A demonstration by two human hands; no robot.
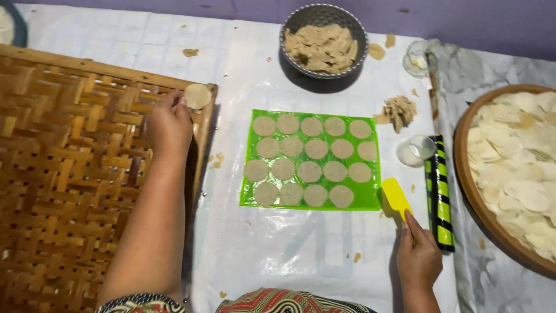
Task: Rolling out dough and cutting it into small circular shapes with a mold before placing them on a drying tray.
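Note:
My left hand (169, 124) holds a thin round dough disc (197, 95) at the far right corner of a large woven bamboo tray (63, 174). My right hand (418, 258) grips the handle of a yellow scraper (395, 197), whose blade lies just right of a green plastic sheet (370, 200). Several flat round dough discs (310, 150) lie in rows on that sheet, in the middle of the white covered surface.
A metal bowl (324, 14) of dough scraps stands at the back. A scrap pile (399, 110), a round cutter ring (416, 152) and a black-and-green striped roller (439, 197) lie right of the sheet. A round tray (463, 168) with several pale discs sits far right.

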